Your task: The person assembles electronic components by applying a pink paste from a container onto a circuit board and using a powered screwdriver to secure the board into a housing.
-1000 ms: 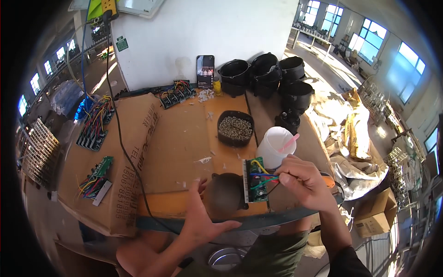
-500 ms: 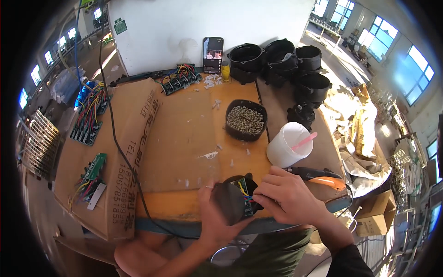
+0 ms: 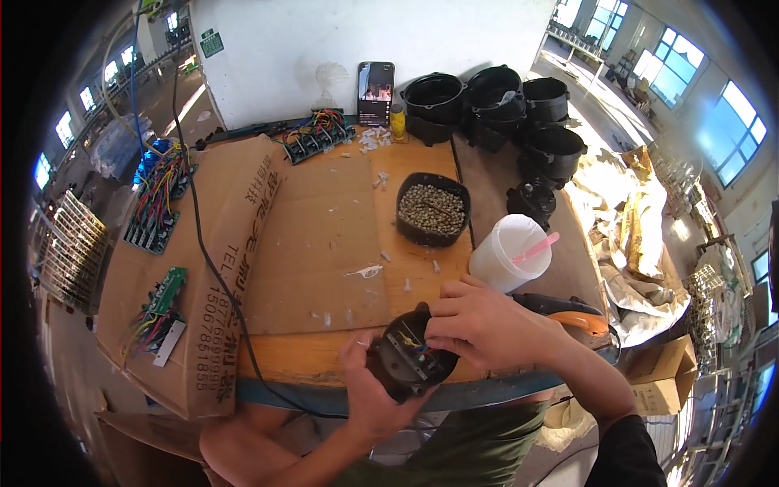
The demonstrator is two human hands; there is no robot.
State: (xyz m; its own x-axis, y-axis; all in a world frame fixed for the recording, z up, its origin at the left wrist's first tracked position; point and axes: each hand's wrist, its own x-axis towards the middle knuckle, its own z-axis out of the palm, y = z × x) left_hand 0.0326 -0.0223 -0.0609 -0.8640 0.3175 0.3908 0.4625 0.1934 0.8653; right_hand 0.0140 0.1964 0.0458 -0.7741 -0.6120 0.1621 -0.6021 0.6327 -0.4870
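A round black plastic housing (image 3: 398, 367) is tilted over the table's front edge, its open side facing up. My left hand (image 3: 375, 398) is wrapped round its left and lower side. Inside are a narrow circuit board and a few coloured wires (image 3: 417, 344), yellow and blue among them. My right hand (image 3: 479, 325) is at the housing's upper right rim, fingertips pinched together just inside it beside the wires. Whatever lies between those fingertips is hidden.
Beyond my hands stand a black bowl of small metal parts (image 3: 432, 213) and a white tub (image 3: 501, 258) with a pink stick. An orange-and-black tool (image 3: 568, 312) lies right. Black housings (image 3: 552, 150) are stacked behind. Wired circuit boards (image 3: 166, 296) rest on cardboard at left, crossed by a black cable (image 3: 213, 264).
The housing has turned in my left hand, so its inside now faces up and the green board face shows less. My right hand has shifted slightly left and up.
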